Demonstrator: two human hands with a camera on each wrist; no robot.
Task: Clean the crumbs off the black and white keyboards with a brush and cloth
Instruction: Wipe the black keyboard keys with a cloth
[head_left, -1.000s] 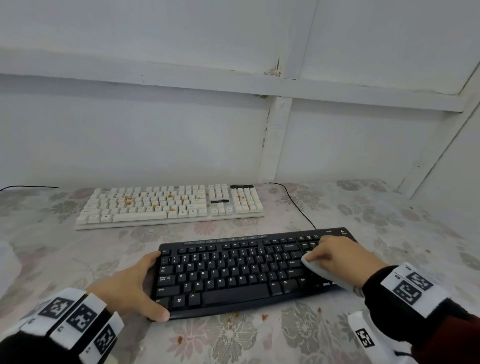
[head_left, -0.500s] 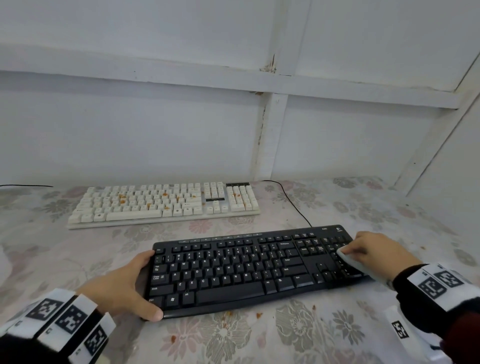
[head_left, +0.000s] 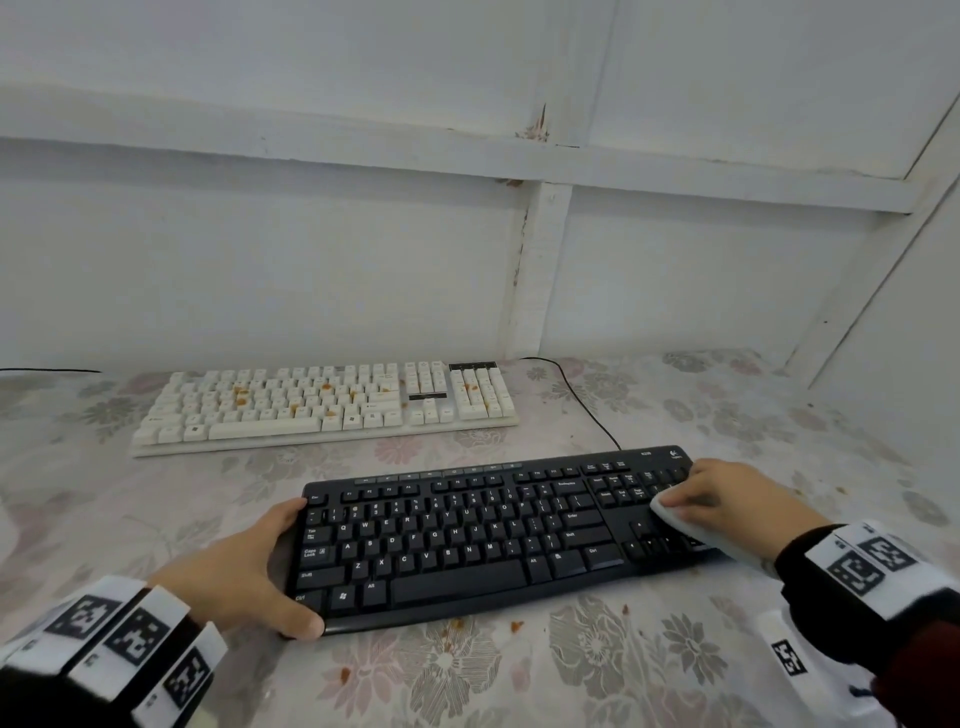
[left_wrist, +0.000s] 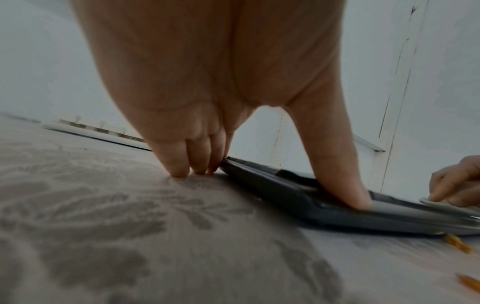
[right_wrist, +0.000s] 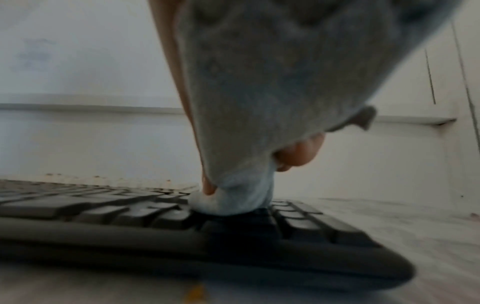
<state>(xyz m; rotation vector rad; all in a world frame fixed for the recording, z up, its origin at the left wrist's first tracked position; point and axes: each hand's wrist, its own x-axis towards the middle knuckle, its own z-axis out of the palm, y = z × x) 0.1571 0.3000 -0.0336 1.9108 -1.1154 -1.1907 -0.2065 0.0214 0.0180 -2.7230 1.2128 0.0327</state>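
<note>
The black keyboard (head_left: 467, 535) lies near me on the flowered tablecloth (head_left: 675, 649). My left hand (head_left: 298, 566) grips its left end, thumb on the front edge and fingers at the back corner; the left wrist view shows the thumb (left_wrist: 345, 185) pressing the keyboard (left_wrist: 285, 201). My right hand (head_left: 675, 501) holds a white cloth (head_left: 691, 527) bunched under its fingers and presses it on the keys at the number pad end. In the right wrist view the cloth (right_wrist: 246, 102) touches the keys (right_wrist: 130, 216). The white keyboard (head_left: 322, 405) lies farther back with orange crumbs (head_left: 241, 395) on it. No brush shows.
Orange crumbs (head_left: 517, 626) lie on the cloth in front of the black keyboard. A black cable (head_left: 587, 410) runs from the back wall (head_left: 311, 260) towards the black keyboard's rear edge. A white wall panel closes off the right side.
My right hand has slid the cloth rightwards along the black keyboard, from the keys near its middle-right to the number pad end. My left hand has kept its hold.
</note>
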